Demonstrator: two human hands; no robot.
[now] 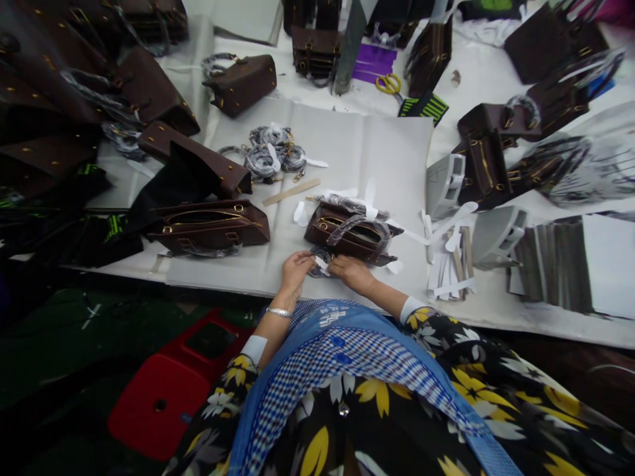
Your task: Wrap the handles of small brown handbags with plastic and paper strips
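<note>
With fingers of left hand (296, 270) and right hand (353, 272) pinched on either side, holding a dark, plastic-wrapped coiled strap (321, 254) near the edge of a pale grey paper sheet (223, 274), just beside a dark-brown, leather-like boxy handbag (350, 247), presumably to keep it from springing open

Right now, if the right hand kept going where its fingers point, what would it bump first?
Probably the small wrapped coil by the right hand's fingertips, then the left hand behind it. Depth is hard to judge.
</note>
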